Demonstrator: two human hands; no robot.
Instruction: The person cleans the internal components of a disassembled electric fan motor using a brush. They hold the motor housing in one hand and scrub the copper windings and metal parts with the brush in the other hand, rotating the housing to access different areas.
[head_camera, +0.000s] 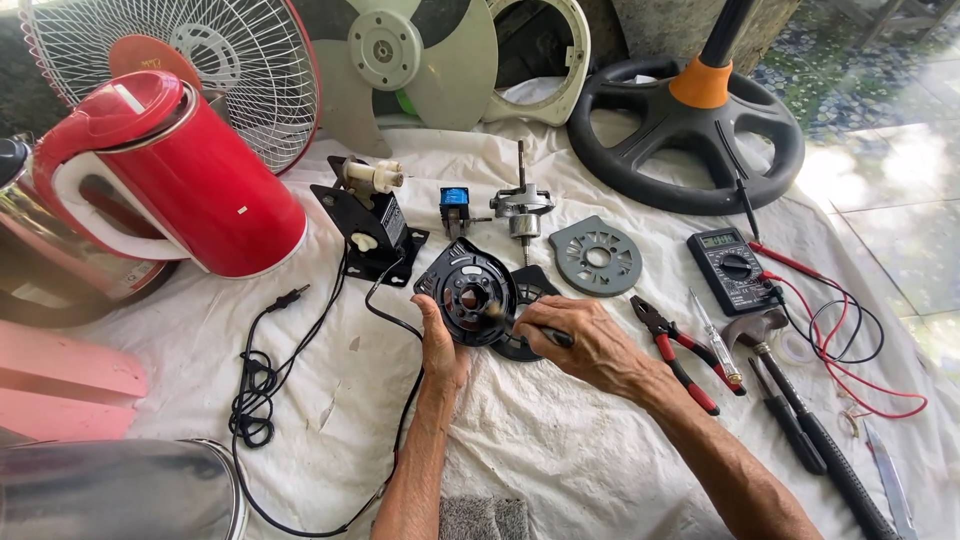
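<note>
My left hand (440, 345) holds a round black motor housing (468, 290) upright on the white cloth, fingers on its lower left edge. My right hand (590, 345) grips a small dark-handled brush (525, 328) whose tip touches the housing's centre. A second black round cover (528, 300) lies partly hidden behind the housing and my right hand.
A red kettle (170, 175) stands at left. A black bracket with switch (368, 220), small blue part (455, 200), motor rotor (522, 205) and grey disc (596, 257) lie beyond. Pliers (680, 350), screwdrivers, hammer (800, 400) and multimeter (732, 268) lie right. A black cord (300, 400) loops left.
</note>
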